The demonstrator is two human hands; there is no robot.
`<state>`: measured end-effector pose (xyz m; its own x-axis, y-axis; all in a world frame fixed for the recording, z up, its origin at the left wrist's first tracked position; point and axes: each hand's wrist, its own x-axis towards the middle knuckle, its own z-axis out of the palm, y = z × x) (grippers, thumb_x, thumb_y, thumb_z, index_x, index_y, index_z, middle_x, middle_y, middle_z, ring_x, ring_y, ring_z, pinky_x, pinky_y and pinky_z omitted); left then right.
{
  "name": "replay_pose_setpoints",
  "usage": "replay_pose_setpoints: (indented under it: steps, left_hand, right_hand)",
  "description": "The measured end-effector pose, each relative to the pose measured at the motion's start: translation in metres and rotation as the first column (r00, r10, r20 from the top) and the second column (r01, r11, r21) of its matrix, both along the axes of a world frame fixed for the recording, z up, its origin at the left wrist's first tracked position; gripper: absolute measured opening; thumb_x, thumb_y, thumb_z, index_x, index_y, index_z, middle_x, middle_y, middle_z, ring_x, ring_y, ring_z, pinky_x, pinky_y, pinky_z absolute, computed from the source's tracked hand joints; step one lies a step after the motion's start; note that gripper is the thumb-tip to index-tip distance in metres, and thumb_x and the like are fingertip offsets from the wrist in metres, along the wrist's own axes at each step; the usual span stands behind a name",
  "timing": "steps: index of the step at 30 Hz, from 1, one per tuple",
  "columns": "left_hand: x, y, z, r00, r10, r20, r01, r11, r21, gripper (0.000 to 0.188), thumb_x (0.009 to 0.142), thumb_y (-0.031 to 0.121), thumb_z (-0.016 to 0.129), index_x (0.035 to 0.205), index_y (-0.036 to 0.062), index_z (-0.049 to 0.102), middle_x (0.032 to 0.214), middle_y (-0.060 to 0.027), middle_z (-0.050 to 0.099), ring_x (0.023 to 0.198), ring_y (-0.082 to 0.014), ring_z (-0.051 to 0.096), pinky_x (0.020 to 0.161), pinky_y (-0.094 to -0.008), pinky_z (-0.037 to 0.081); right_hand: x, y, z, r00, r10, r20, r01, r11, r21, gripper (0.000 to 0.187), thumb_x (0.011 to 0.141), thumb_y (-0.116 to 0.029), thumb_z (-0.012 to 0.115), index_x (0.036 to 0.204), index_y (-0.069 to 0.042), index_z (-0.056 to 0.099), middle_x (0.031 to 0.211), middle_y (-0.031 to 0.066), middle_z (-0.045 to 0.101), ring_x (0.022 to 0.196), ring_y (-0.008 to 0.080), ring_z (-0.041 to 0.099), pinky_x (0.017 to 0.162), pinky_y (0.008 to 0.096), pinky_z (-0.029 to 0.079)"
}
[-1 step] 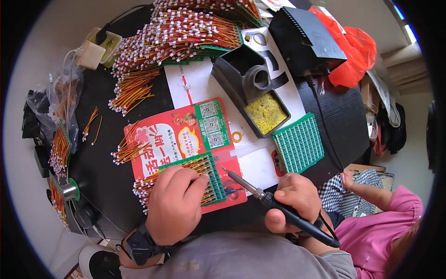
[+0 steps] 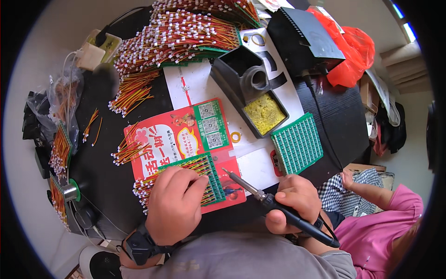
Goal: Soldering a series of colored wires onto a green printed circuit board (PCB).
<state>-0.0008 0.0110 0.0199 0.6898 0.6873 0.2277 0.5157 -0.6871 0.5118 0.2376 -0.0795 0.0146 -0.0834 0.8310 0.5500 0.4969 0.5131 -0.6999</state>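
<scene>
My right hand (image 2: 297,201) is closed around the black handle of a soldering iron (image 2: 267,200). Its metal tip points up and left, just off the right edge of a green circuit board panel (image 2: 216,188). Red, yellow and black wires with white connectors (image 2: 151,183) run leftward from rows on that panel. Over the panel, my left hand (image 2: 174,200) has its fingers curled with thumb and forefinger together at the wire ends. Whatever they pinch is hidden. Beneath the panel lies a red printed sheet (image 2: 172,123), with a loose bundle of wires (image 2: 127,149) on it.
A black iron stand (image 2: 239,76) with yellow sponge (image 2: 265,114) stands beyond. Right of it are stacked bare panels (image 2: 299,144) and a black box (image 2: 304,39). Wired panels (image 2: 181,35) pile up at the back; a solder spool (image 2: 70,190) sits left. A person in pink (image 2: 385,228) is at right.
Both hands and the soldering iron hold their places. The view has shifted very slightly. A dark blurred spot now shows near the white adapter at the back left.
</scene>
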Motion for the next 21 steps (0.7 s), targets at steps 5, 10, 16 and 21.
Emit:
replay_pose_setpoints:
  steps: [5,10,16,21]
  left_hand:
    - [0.01,-0.009,0.009,0.994,0.014,0.112,-0.019,0.999,0.047,0.024,0.067,-0.007,0.075,0.091,-0.0021,0.072,0.088,-0.0121,0.063,0.079,-0.0305,0.061,0.068,-0.0398,0.05]
    - [0.021,-0.018,0.011,0.986,-0.077,0.151,0.071,0.997,0.041,0.025,0.072,-0.001,0.076,0.097,-0.001,0.072,0.086,-0.0099,0.063,0.076,-0.0284,0.061,0.066,-0.0389,0.051]
    - [0.065,-0.023,0.023,0.974,-0.085,0.212,0.072,0.995,0.064,0.029,0.07,-0.004,0.078,0.097,-0.0019,0.073,0.08,-0.0098,0.062,0.064,-0.0272,0.058,0.057,-0.0366,0.048]
    - [0.119,-0.015,0.023,0.962,-0.083,0.261,0.054,0.992,0.117,0.031,0.072,-0.002,0.079,0.103,-0.0011,0.073,0.079,-0.0078,0.06,0.064,-0.0252,0.057,0.055,-0.0366,0.045]
  right_hand:
    - [0.013,-0.035,-0.013,0.977,-0.194,-0.087,0.196,0.98,0.017,0.03,0.081,-0.015,0.076,0.103,-0.001,0.061,0.07,0.007,0.057,0.056,0.0209,0.055,0.049,0.0344,0.045]
    - [0.027,-0.038,-0.019,0.937,-0.323,-0.133,0.336,0.937,0.092,0.027,0.086,-0.012,0.07,0.106,0.001,0.058,0.067,0.0066,0.057,0.053,0.0173,0.052,0.049,0.0306,0.042]
    - [0.045,-0.036,-0.014,0.851,-0.515,-0.1,0.524,0.842,0.125,0.025,0.093,-0.017,0.067,0.104,0.003,0.056,0.071,0.0101,0.055,0.057,0.0177,0.051,0.054,0.0294,0.041]
    - [0.059,-0.025,0.002,0.768,-0.637,0.056,0.627,0.767,0.137,0.02,0.091,-0.011,0.067,0.101,0.004,0.058,0.069,0.0119,0.056,0.057,0.0194,0.052,0.055,0.0302,0.042]
